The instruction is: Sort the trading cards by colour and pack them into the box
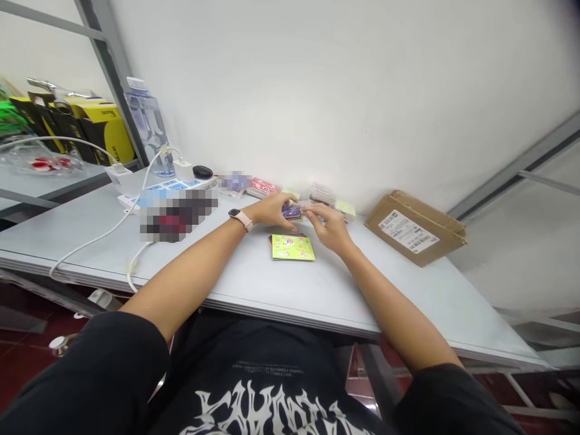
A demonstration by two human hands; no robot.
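Note:
My left hand (270, 210), with a watch on its wrist, curves its thumb and fingers around a small stack of purple-topped cards (291, 212). Close beside it, my right hand (333, 228) has its thumb and forefinger pinched together at the stack's right edge. Whatever lies between those fingertips is too small to make out. Just in front of both hands, a stack of cards with a yellow-green top (293, 248) lies flat on the table. Behind them, near the wall, are a red-topped card stack (263, 187) and another card stack (322, 194), partly hidden by my right hand.
A cardboard box (408, 229) with a white label stands at the right against the wall. On the left are a power strip (158, 192), white cables, a black mouse (202, 172) and a large water bottle (147, 124). Yellow-black boxes (99, 124) sit on the far-left shelf.

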